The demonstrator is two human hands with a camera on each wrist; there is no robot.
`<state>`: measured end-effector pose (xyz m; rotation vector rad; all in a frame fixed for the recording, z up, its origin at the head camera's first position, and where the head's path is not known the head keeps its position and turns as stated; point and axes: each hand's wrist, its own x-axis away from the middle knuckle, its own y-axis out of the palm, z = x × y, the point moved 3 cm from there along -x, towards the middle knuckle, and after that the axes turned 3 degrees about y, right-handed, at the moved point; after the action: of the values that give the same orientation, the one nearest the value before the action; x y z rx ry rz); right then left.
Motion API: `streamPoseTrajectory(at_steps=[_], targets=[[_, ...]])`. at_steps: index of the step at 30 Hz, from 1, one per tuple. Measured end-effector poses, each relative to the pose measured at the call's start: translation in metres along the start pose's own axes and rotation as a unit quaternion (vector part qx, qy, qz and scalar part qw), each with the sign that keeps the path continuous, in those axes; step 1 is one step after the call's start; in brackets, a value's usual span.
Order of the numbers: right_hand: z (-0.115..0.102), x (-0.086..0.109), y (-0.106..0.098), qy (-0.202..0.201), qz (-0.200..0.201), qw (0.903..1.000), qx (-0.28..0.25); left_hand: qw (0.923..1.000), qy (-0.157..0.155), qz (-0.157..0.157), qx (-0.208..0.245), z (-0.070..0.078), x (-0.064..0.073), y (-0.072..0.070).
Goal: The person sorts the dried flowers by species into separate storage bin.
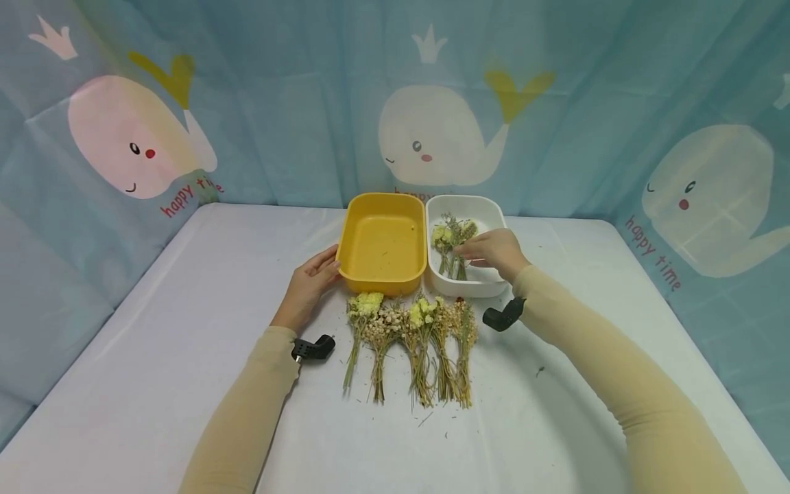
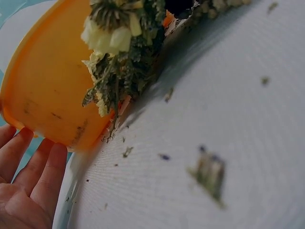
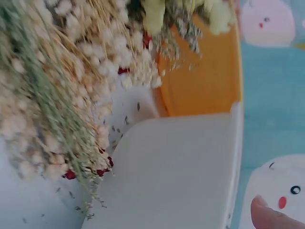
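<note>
My left hand [image 1: 311, 285] rests its fingertips against the left wall of a yellow tub [image 1: 382, 283]; in the left wrist view the fingers [image 2: 50, 167] are nearly straight on its outside. My right hand [image 1: 496, 252] reaches over a white tub [image 1: 475, 289], its fingertips at a small bunch of dried flowers [image 1: 461, 233]. Whether they pinch the stems is hidden. Another yellow-headed dried bunch [image 1: 441, 237] lies beside it in that tub. In the right wrist view only one fingertip [image 3: 271, 217] shows above the white rim.
In front of the tubs, several dried flower bunches [image 1: 426, 350] lie in a row, stems toward me. Plant crumbs [image 1: 540, 371] are scattered on the white tabletop [image 1: 555, 439]. Close behind the tubs hangs a blue curtain [image 1: 296, 137] with whale prints.
</note>
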<state>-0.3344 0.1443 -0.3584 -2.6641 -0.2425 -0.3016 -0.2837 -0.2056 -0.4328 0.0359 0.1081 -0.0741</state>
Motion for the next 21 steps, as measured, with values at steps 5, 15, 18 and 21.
streamPoseTrajectory(at_steps=[5, 15, 18, 21], targets=[[0.001, 0.011, -0.004, -0.006, -0.011, 0.9999, -0.002, 1.0, -0.002, 0.003, 0.002, 0.0, 0.0, -0.001], [0.0, 0.024, -0.012, -0.003, -0.011, 0.9996, -0.025, 0.9999, -0.007, 0.007, -0.01, 0.001, 0.0, 0.0], [0.001, 0.03, -0.013, -0.007, -0.02, 0.9993, -0.031, 0.9999, -0.007, 0.005, -0.011, 0.001, 0.0, 0.001], [0.003, 0.038, -0.013, -0.012, -0.029, 0.9987, -0.04, 0.9999, -0.002, 0.002, -0.011, 0.002, 0.001, 0.001]])
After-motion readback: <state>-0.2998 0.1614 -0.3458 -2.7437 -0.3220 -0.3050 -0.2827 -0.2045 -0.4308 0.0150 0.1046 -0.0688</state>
